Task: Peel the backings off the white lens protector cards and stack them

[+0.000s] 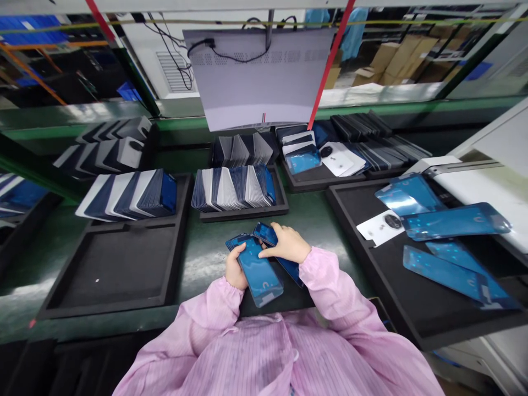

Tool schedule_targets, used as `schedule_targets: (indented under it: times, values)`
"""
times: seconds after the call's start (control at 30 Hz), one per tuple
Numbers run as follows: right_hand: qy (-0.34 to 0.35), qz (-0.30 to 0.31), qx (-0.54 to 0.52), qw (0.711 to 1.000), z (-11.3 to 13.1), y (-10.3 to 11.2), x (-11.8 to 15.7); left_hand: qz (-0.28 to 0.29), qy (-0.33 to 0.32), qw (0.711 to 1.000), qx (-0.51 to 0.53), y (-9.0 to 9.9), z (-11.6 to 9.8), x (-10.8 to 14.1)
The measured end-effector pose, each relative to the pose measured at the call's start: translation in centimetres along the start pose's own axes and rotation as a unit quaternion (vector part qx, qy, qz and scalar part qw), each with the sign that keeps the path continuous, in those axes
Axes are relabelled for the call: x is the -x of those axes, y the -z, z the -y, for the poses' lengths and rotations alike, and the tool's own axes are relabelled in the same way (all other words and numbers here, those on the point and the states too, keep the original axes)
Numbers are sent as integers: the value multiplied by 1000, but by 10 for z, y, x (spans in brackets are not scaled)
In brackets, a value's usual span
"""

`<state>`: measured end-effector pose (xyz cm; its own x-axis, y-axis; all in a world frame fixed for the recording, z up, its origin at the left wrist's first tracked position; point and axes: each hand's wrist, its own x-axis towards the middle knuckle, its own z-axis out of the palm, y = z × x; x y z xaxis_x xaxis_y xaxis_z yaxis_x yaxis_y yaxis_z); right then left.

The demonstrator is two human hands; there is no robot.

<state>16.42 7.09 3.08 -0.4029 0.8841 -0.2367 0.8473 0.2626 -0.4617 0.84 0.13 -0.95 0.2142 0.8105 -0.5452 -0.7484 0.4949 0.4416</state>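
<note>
My left hand (pixel 236 268) is closed around the left edge of several fanned blue film-covered panels (pixel 259 269), its thumb lying on the top one. My right hand (pixel 286 243) reaches over from the right, fingers bent around a small dark blue piece (pixel 265 234) at the upper end of the panels. Another dark blue panel (pixel 291 269) slants below my right hand, partly hidden by it. Both hands are close together above the front edge of the green bench (pixel 206 247).
A black tray (pixel 124 264) lies left, with panel stacks at its back. Behind my hands stands a tray (pixel 247 212) of upright panels. On the right, a black tray (pixel 396 297) holds loose blue films and a white panel (pixel 380 227). A grey monitor back (pixel 264 82) hangs ahead.
</note>
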Motion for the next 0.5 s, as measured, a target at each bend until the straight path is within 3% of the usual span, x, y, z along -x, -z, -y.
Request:
schedule_targets:
  times: [0.1, 0.17, 0.23, 0.3, 0.4, 0.5]
  values:
    - [6, -2, -37, 999, -7, 1, 9, 8, -26, 1000, -3, -3, 6, 3]
    - [46, -46, -135, 989, -9, 3, 16, 20, -72, 997, -21, -6, 10, 6]
    - [111, -123, -262, 951, -8, 4, 23, 50, -174, 980, -80, -10, 13, 8]
    - [182, -171, -350, 903, -5, 2, 28, 88, -286, 940, -163, -13, 15, 9]
    - [261, -158, -353, 884, -3, -7, 33, 110, -375, 892, -229, -18, 14, 7]
    - [282, -123, -329, 893, -9, -24, 33, 117, -405, 876, -234, -18, 13, 5]
